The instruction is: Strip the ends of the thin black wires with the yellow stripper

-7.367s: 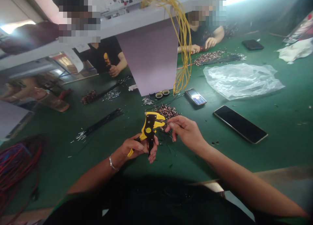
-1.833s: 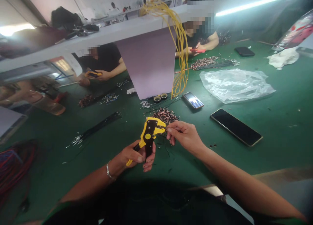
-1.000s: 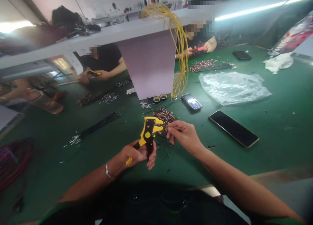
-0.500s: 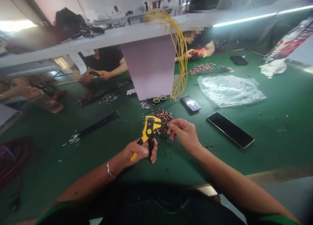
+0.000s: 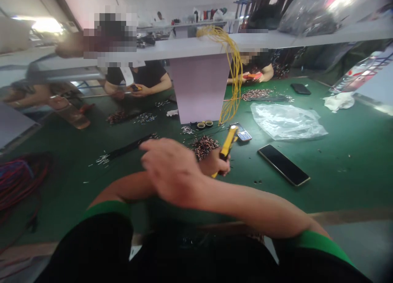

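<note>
My left hand (image 5: 219, 162) is closed around a yellow and black wire stripper (image 5: 229, 143), which points up and to the right. My right hand (image 5: 172, 170) crosses over my left forearm and is smeared by motion. Its fingertips are near a bundle of black wires (image 5: 130, 147) with pale ends lying on the green table. Whether the right fingers hold anything cannot be made out. Behind my left hand lies a pile of short wires with copper-coloured ends (image 5: 205, 146), partly covered by that hand.
A keypad phone (image 5: 244, 134), a smartphone (image 5: 284, 165) and a plastic bag (image 5: 288, 121) lie to the right. Two tape rolls (image 5: 205, 125) sit by the upright panel (image 5: 199, 88). Yellow wires (image 5: 236, 78) hang from the shelf. Red cables (image 5: 21, 184) lie at left; co-workers sit opposite.
My right hand has swung left across my left forearm toward the black wires. My left hand has moved right with the wire stripper, which has turned and now leans right.
</note>
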A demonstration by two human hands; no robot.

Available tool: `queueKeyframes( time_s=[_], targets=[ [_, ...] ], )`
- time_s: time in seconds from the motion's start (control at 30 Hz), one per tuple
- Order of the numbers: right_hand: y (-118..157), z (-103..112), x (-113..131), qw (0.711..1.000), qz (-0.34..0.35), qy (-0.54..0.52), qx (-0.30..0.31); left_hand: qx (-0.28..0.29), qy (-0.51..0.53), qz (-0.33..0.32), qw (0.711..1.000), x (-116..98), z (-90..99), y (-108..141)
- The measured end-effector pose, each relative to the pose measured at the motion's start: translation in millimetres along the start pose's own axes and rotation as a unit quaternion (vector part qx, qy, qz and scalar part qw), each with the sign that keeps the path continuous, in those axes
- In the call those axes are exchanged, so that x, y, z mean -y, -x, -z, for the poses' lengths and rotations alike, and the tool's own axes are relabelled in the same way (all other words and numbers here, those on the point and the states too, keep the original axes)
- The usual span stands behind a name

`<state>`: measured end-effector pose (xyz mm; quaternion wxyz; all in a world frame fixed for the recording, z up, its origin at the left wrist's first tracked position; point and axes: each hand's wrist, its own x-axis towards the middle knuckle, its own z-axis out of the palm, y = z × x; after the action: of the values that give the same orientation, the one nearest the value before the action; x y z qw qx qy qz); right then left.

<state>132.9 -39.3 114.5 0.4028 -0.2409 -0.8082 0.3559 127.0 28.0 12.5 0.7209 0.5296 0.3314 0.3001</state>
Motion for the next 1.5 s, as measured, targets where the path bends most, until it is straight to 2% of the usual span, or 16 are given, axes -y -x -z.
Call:
queueKeyframes(
  time_s=[0.03, 0.07, 0.1, 0.13, 0.2, 0.23, 0.27, 0.33, 0.43, 0.53, 0.6, 0.67, 0.77, 1.0, 1.2, 1.5],
  targets=[
    [-5, -17, 4, 0.997, 0.004, -0.032, 0.073, -0.006, -0.022, -0.003, 1.000, -5, -7.7, -11],
    [-7, -31, 7, 0.991, -0.005, -0.067, 0.115, -0.011, -0.042, -0.011, 0.999, -11, -13.3, -19],
    [-6, -41, 9, 0.988, -0.006, -0.079, 0.132, -0.012, -0.061, -0.023, 0.998, -17, -16.4, -24],
    [-3, -45, 10, 0.986, -0.013, -0.094, 0.137, -0.008, -0.075, -0.035, 0.996, -23, -16.9, -24],
    [9, -35, 12, 0.961, -0.078, -0.219, 0.149, 0.010, -0.087, -0.061, 0.994, -31, -10.7, -14],
    [16, -23, 13, 0.954, -0.092, -0.250, 0.139, 0.022, -0.071, -0.057, 0.996, -34, -4.9, -5],
    [24, -9, 13, 0.961, -0.093, -0.242, 0.099, 0.026, -0.043, -0.052, 0.997, -35, 2.2, 7],
    [42, 22, 13, 0.983, -0.072, -0.169, 0.023, 0.041, 0.014, -0.019, 0.999, -37, 18.2, 34],
    [67, 59, 2, 0.982, -0.122, -0.128, -0.064, 0.024, 0.085, -0.024, 0.996, -35, 40.5, 72],
    [84, 78, -23, 0.962, -0.194, -0.104, -0.164, 0.083, 0.149, -0.021, 0.985, -31, 55.2, 99],
    [89, 83, -44, 0.945, -0.240, -0.109, -0.193, 0.109, 0.171, -0.013, 0.979, -29, 60.2, 110],
    [90, 84, -62, 0.940, -0.259, -0.101, -0.197, 0.127, 0.191, -0.014, 0.973, -25, 62.2, 115],
    [86, 82, -79, 0.945, -0.254, -0.072, -0.190, 0.124, 0.203, -0.021, 0.971, -18, 62.7, 116],
    [75, 79, -98, 0.958, -0.231, -0.038, -0.167, 0.108, 0.201, -0.020, 0.973, -1, 69.1, 109],
    [74, 77, -107, 0.950, -0.242, -0.081, -0.180, 0.109, 0.196, 0.003, 0.975, 8, 76.0, 111],
    [78, 76, -107, 0.943, -0.252, -0.133, -0.169, 0.141, 0.207, 0.031, 0.968, 13, 71.6, 107]
  ],
)
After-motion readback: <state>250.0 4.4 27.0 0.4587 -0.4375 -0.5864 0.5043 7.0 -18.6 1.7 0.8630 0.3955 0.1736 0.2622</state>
